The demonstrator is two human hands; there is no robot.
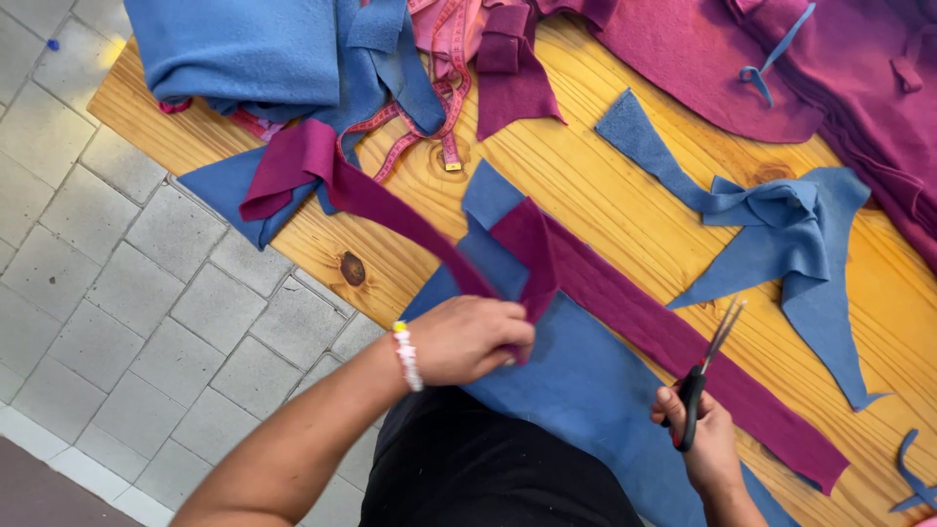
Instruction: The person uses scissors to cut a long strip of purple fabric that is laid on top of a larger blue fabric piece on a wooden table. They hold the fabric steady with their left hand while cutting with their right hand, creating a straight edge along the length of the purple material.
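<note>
Here the left hand [468,337] pinches a magenta strip [625,312], the right hand [705,439] grips scissors [705,376].

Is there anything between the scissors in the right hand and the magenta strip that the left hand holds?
Nothing visible does. The right hand holds the scissors with blades shut just above the magenta strip, over the blue fabric. The left hand pinches the strip's folded end, apart from the blades.

Matt fleece strip [625,322], glossy wooden table [586,185]
</note>
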